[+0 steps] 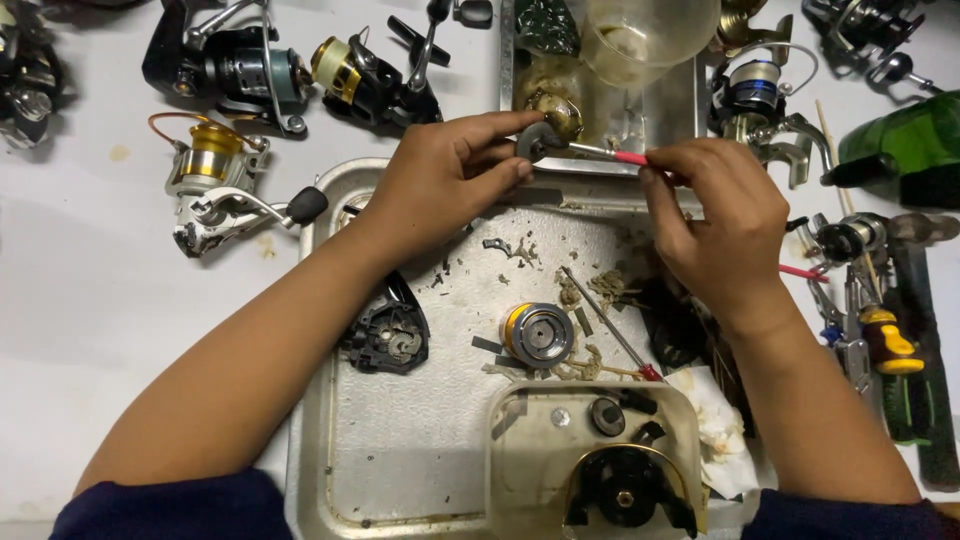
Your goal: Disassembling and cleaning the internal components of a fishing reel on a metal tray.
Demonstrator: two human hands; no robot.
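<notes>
- Head view, looking down: I see both hands raised over a metal tray (400,470) on a white table (90,300).
- My left hand (445,175) is closed in a pinch, thumb and fingers gripping a small dark round disc (531,143), flat and grey-black, held on edge above the far rim of the tray.
- My right hand (715,220) is closed around a thin tool with a pink handle (628,157); its metal shaft runs left and its tip touches the disc.
- Disc and tool tip sit just in front of a second, smaller metal tray (690,110) holding greasy parts and a clear plastic cup (650,35).
- On the near tray: a gold-and-silver spool (537,334) standing on end near the middle, a black reel body part (388,335) to its left, a red-tipped pick (612,330) to its right, and scattered flecks of grime.
- A clear tub (520,470) at the tray's near edge holds dark reel parts.
- Around the trays lie several spinning reels (215,180), a green bottle (905,145) and hand tools (890,345) on the right.
</notes>
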